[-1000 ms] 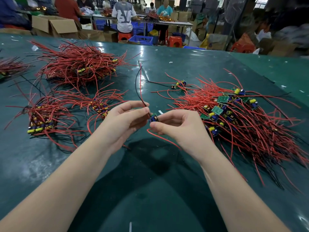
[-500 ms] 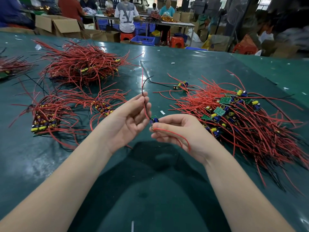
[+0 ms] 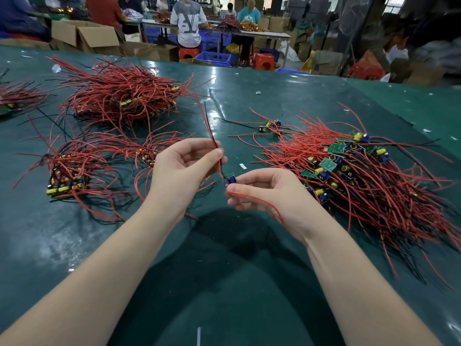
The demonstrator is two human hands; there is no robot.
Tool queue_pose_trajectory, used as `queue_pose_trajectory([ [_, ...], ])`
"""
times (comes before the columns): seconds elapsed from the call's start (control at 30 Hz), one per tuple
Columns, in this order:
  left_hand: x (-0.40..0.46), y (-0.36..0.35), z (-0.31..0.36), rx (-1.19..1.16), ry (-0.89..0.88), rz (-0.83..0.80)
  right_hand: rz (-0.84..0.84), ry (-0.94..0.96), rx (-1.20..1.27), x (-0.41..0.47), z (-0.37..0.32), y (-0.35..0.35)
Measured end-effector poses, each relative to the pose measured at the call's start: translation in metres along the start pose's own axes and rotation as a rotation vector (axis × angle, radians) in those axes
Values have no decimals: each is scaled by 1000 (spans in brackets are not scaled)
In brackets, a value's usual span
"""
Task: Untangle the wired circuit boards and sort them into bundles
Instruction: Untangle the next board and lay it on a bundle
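The right hand [image 3: 269,193] pinches one small circuit board [image 3: 230,180] above the near middle of the table [image 3: 274,96]. The left hand [image 3: 184,168] pinches that board's upright red and black wires [image 3: 212,131] between thumb and fingertip. A loose red lead [image 3: 262,201] curls across the right palm.

Recommended: draw the leads straight through the left fingers and gather them parallel. Then lay the board with the sorted bundle [image 3: 67,176] toward the left edge. The tangled pile [image 3: 361,176] lies toward the right edge.

Containers: a blue crate [image 3: 212,58] and an open cardboard box [image 3: 84,36] stand beyond the far edge; contents cannot be determined.
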State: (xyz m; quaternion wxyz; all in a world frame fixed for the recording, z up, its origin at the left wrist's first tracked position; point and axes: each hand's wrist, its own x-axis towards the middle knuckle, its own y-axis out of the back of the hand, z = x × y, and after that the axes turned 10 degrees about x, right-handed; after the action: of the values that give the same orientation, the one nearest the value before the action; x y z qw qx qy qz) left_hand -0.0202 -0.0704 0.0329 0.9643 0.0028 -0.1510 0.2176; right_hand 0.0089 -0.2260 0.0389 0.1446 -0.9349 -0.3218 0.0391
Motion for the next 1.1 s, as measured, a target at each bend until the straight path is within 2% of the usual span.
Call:
queue_pose_trajectory([
  [0.13,2,2,3,-169,122,-35,28,-62,64,3,1,3],
  [0.3,0,7,7,-219,174,-202,2,-168,156,3,0,6],
  [0.47,0,7,7,-349,307,-351,5,-247,269,4,-1,7],
  [0.67,-1,5,5,-319,294,-296,0,-250,283,4,-2,7],
  [0.8,0,5,3,-310,307,-264,-18,-168,196,2,-2,8],
  [1.1,2,9,0,-199,342,-235,72,33,-37,3,2,3],
])
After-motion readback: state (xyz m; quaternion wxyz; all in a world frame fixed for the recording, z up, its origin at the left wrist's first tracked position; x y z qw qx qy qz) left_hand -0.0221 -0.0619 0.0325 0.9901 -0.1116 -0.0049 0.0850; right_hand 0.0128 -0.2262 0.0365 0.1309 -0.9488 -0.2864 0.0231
